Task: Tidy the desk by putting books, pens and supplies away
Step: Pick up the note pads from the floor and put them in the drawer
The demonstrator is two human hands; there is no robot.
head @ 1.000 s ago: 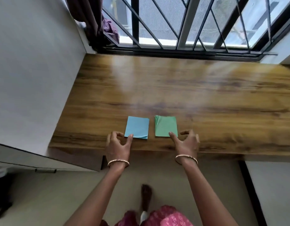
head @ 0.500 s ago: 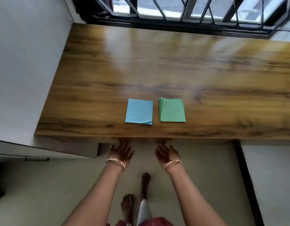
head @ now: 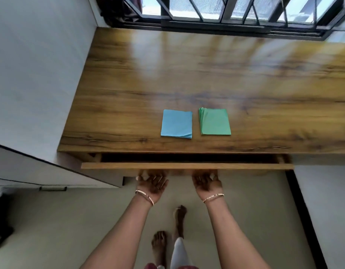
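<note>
Grip: left hand (head: 152, 183), right hand (head: 206, 185) on drawer (head: 187, 166); blue stack (head: 176, 124), green stack (head: 215, 122) beyond.

The drawer (head: 187, 166) is only cracked open, just a thin slit under the desk (head: 167, 74) edge. Up top, loads of room behind the blue stack (head: 176, 123) and green stack (head: 215, 122); wall (head: 32, 65) blocks the left.
</note>
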